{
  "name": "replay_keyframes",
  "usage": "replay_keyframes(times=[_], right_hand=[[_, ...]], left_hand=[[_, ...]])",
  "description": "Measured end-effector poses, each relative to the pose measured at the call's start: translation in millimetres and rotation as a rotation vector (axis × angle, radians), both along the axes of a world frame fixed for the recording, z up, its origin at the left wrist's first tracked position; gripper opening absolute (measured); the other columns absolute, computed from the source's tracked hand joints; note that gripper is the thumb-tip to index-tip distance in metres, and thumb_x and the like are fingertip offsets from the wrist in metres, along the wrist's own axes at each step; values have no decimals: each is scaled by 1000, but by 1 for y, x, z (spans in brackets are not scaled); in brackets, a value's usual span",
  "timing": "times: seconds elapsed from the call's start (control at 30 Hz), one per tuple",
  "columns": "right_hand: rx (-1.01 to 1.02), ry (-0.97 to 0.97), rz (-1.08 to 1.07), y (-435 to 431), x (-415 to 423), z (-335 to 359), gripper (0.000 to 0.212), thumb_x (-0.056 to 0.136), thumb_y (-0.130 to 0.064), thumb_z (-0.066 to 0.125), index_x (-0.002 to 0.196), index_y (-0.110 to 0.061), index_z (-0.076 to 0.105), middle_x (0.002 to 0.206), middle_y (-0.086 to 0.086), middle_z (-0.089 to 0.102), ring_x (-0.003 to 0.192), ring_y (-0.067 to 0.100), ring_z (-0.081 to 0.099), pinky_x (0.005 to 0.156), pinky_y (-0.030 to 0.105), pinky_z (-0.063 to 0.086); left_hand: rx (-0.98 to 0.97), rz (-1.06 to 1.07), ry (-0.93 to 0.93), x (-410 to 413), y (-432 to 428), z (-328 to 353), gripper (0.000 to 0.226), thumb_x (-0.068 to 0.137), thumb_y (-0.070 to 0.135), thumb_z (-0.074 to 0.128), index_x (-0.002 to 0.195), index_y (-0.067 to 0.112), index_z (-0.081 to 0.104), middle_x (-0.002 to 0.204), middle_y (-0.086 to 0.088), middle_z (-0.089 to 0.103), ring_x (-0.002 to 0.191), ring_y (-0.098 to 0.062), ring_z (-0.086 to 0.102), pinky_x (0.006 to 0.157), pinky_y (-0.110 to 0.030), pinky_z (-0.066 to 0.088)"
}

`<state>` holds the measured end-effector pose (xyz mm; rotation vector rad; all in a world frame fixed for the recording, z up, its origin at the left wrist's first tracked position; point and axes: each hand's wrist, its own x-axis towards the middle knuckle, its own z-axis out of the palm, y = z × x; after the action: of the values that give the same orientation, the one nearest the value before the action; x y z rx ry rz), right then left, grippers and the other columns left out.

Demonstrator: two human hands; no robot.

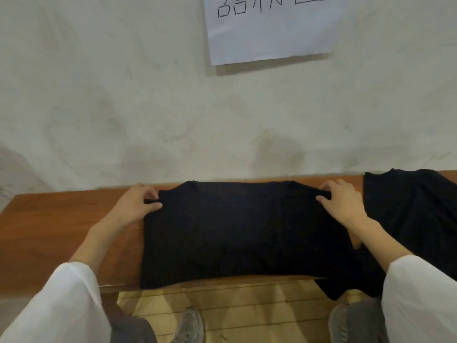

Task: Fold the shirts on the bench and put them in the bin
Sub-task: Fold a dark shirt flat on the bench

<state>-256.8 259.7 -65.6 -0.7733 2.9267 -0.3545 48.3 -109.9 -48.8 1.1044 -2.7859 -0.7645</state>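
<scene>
Pale, stained wall (123,95) fills the far half of the view, with a white sheet of paper (269,28) bearing black handwritten characters fixed high on it. Against the foot of the wall runs a reddish-brown wooden bench (61,231).

A black shirt (235,231) lies flat across the middle of the bench, already folded into a broad rectangle, and its near edge reaches the bench's near edge. The left hand (138,204) pinches the far left corner of this shirt between thumb and curled fingers. The right hand (343,204) grips the far right corner in the same way. Both forearms come out of white sleeves.

Just right of the folded shirt a second black shirt (415,206) lies loose, and part of it hangs over the bench's near edge. Below the bench a wooden plank floor (247,305) shows, with a grey shoe (190,325) on it.
</scene>
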Motion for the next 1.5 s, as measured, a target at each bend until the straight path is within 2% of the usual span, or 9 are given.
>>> replay_keyframes(times=[0.17, 0.3, 0.53, 0.7, 0.83, 0.93, 1.2, 1.4, 1.5], right_hand=[[-126, -35, 64, 15, -6, -1, 22, 91, -31, 60, 102, -12, 58, 101, 4, 60, 97, 25, 56, 74, 35, 44], [-368, -10, 15, 28, -9, 5, 12, 94, -27, 56, 97, -16, 54, 87, -2, 59, 75, 16, 54, 65, 31, 39], [-215, 16, -4, 14, -22, -12, 23, 91, -32, 60, 97, -10, 57, 89, 8, 63, 81, 27, 60, 62, 33, 41], [-236, 240, -64, 4, 8, -10, 44, 89, -18, 61, 129, -4, 48, 135, 19, 45, 125, 36, 43, 101, 47, 39], [-228, 132, 176, 7, 81, -28, 46, 100, -30, 33, 140, -10, 43, 153, 9, 30, 145, 26, 17, 117, 44, 16], [-10, 57, 253, 14, 105, -49, 75, 90, -56, -11, 151, -24, 16, 159, -2, 7, 146, 16, -4, 118, 40, 0], [154, 23, 261, 33, 82, -42, 97, 66, -76, -32, 150, -34, -6, 160, -4, -8, 146, 18, -12, 118, 42, -6], [153, 27, 218, 43, 91, -39, 94, 72, -75, -26, 152, -31, 1, 160, -1, -2, 147, 20, -7, 118, 44, -3], [167, -38, 163, 36, 95, -23, 66, 95, -60, 14, 152, -27, 15, 160, 1, 8, 147, 22, 4, 117, 45, 3]], left_hand=[[7, -208, -208, -18, 2, -8, 16, 87, 24, 67, 99, 16, 63, 101, 1, 62, 99, -18, 57, 81, -30, 43], [-7, -118, 66, -27, 2, -2, 10, 92, 9, 57, 82, 12, 56, 81, -5, 62, 78, -24, 59, 64, -32, 42], [-91, 44, -21, -49, -4, -25, 18, 88, 21, 64, 96, 6, 58, 98, -17, 65, 91, -35, 60, 69, -35, 40], [-334, 145, -101, -49, 13, -21, 59, 88, 25, 58, 140, 12, 36, 140, -20, 36, 121, -42, 42, 96, -50, 38], [-463, 111, 153, -23, 71, -36, 46, 88, 11, 58, 131, -1, 49, 142, -27, 39, 130, -46, 37, 106, -57, 32], [-324, -86, 60, -6, 114, -57, 61, 98, 48, 23, 146, 13, 35, 156, -8, 23, 146, -27, 15, 117, -45, 11], [-337, 9, -132, 16, 117, -62, 96, 73, 76, -21, 152, 28, 6, 160, -7, 6, 147, -31, 2, 116, -51, 2], [-265, 108, -172, 23, 121, -56, 78, 90, 61, 0, 152, 14, -2, 160, -8, 2, 148, -22, 0, 120, -43, 3], [-282, 101, -281, 23, 121, -44, 64, 99, 51, 14, 153, 18, 5, 160, -10, 2, 148, -26, 0, 117, -46, -1]])
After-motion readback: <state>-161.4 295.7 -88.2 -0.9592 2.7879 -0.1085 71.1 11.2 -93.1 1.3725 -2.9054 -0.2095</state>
